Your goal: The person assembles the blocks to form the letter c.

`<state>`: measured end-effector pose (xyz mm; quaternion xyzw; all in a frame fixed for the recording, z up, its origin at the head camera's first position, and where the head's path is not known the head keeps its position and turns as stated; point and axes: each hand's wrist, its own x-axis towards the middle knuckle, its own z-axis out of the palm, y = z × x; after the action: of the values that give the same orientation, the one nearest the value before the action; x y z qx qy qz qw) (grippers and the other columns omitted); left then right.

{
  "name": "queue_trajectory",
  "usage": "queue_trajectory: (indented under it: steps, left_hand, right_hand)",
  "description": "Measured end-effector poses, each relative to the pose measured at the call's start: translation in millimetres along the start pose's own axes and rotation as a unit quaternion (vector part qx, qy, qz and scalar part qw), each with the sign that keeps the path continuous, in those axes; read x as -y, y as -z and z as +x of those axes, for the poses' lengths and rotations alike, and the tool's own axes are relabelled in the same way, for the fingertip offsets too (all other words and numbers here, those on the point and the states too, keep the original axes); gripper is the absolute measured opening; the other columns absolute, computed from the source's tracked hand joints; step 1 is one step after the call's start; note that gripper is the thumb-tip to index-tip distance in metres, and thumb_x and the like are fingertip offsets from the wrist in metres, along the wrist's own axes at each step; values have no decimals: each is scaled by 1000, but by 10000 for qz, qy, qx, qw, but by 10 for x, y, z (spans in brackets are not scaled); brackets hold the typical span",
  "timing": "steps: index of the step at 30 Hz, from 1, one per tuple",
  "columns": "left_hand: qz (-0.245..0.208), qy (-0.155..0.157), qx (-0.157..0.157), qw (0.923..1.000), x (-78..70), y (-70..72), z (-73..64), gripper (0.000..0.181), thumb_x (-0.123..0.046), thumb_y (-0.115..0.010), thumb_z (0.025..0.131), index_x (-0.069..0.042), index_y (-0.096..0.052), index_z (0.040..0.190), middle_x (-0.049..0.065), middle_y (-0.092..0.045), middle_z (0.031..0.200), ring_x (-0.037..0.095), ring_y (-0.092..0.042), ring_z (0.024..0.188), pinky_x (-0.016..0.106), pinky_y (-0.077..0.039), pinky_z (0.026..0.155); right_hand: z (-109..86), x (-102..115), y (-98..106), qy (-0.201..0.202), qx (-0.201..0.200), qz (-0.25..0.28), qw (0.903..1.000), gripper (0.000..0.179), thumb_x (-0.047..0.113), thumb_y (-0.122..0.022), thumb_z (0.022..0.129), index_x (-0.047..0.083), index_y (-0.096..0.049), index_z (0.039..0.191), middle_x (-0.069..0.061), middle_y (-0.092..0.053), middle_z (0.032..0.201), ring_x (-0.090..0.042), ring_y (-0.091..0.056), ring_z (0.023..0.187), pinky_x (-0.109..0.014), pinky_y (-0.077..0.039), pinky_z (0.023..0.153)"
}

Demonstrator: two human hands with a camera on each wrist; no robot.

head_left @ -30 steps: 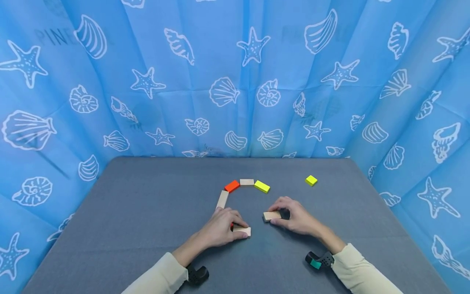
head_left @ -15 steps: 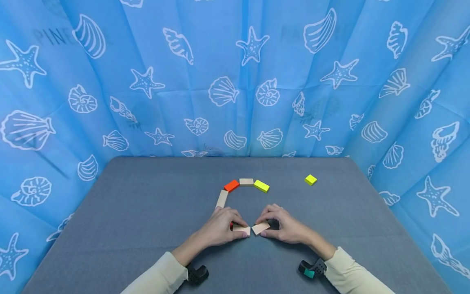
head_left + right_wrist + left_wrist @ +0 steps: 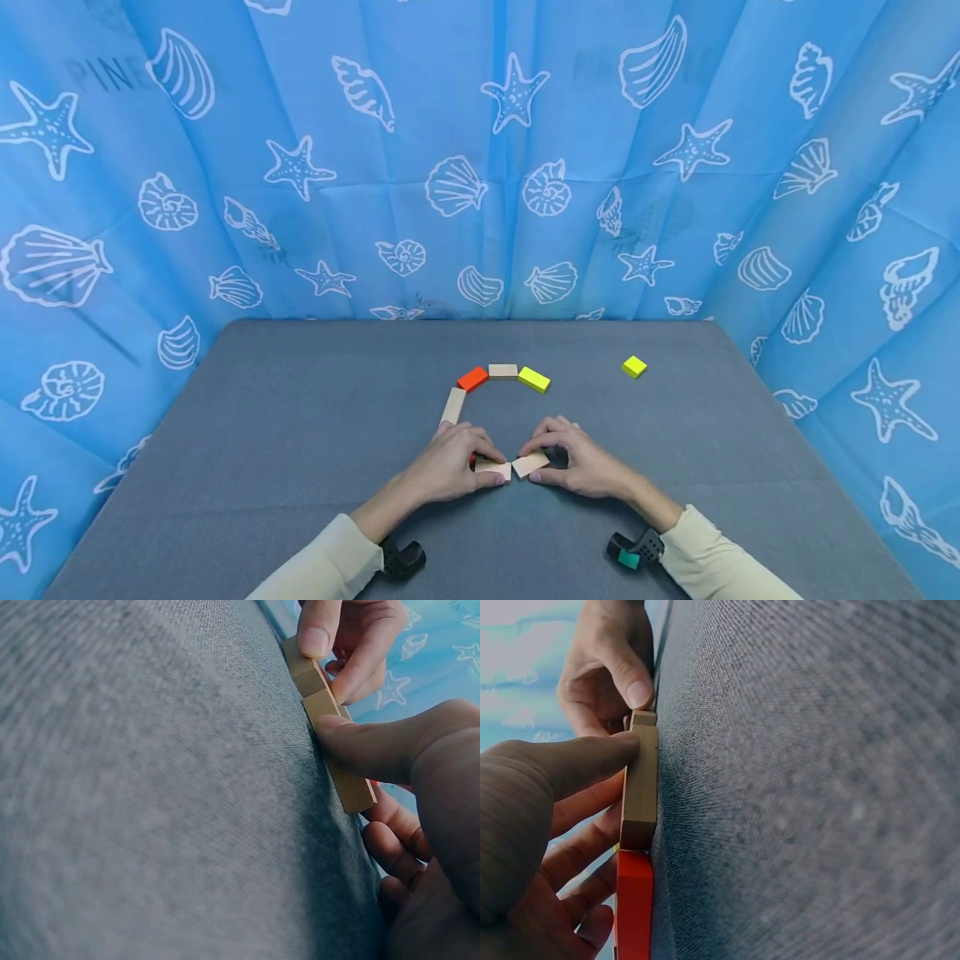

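Observation:
My left hand point(image 3: 457, 462) pinches a plain wooden block point(image 3: 641, 787) between thumb and fingers, low at the cloth-covered table. A red block point(image 3: 634, 900) lies end to end with it, mostly hidden under that hand in the head view. Facing it, my right hand point(image 3: 573, 457) pinches a second plain wooden block point(image 3: 337, 757), slightly angled, its near end right at the left block's end. Beyond the hands, a curved row runs on: a wooden block point(image 3: 453, 406), an orange-red block point(image 3: 473, 379), another wooden block point(image 3: 503, 372) and a yellow block point(image 3: 534, 380).
A lone yellow block point(image 3: 633, 367) sits at the back right of the grey table point(image 3: 300, 400). A blue curtain point(image 3: 480, 233) with white shells and starfish hangs behind the table. Dark wrist devices show below both forearms.
My right hand has moved left and toward me with its wooden block, turning it and bringing it up to the left block's end. The left hand has stayed in place.

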<state>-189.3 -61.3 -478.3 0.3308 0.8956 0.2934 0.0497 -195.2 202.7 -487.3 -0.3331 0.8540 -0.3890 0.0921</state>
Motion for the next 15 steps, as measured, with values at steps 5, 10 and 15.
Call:
queue_trajectory:
  steps: [5, 10, 15]
  left_hand:
    - [-4, 5, 13, 10000, 1, 2, 3, 20, -34, -83, 87, -24, -83, 104, -17, -68, 92, 1, -53, 85, 34, -33, 81]
    - [-17, -2, 25, 10000, -8, 13, 2, 20, -34, -82, 87, -24, -83, 104, -17, -68, 92, 1, -53, 85, 34, -33, 81]
    - [-49, -16, 81, 10000, -6, 18, 0, 20, -34, -82, 87, -24, -82, 105, -18, -67, 92, 1, -53, 85, 36, -32, 82]
  right_hand:
    - [-1, 2, -1, -20, -19, -10, 10000, 24, 26, -80, 90, 22, -76, 113, 7, -60, 105, -16, -48, 103, -45, -31, 89]
    - [-1, 1, -5, -55, -39, -18, 10000, 25, 26, -80, 89, 23, -76, 113, 8, -60, 105, -17, -49, 103, -45, -31, 90]
    - [-10, -29, 2, 61, -72, 139, 9999, 30, 29, -81, 89, 22, -75, 118, 5, -62, 108, -18, -51, 105, -43, -34, 91]
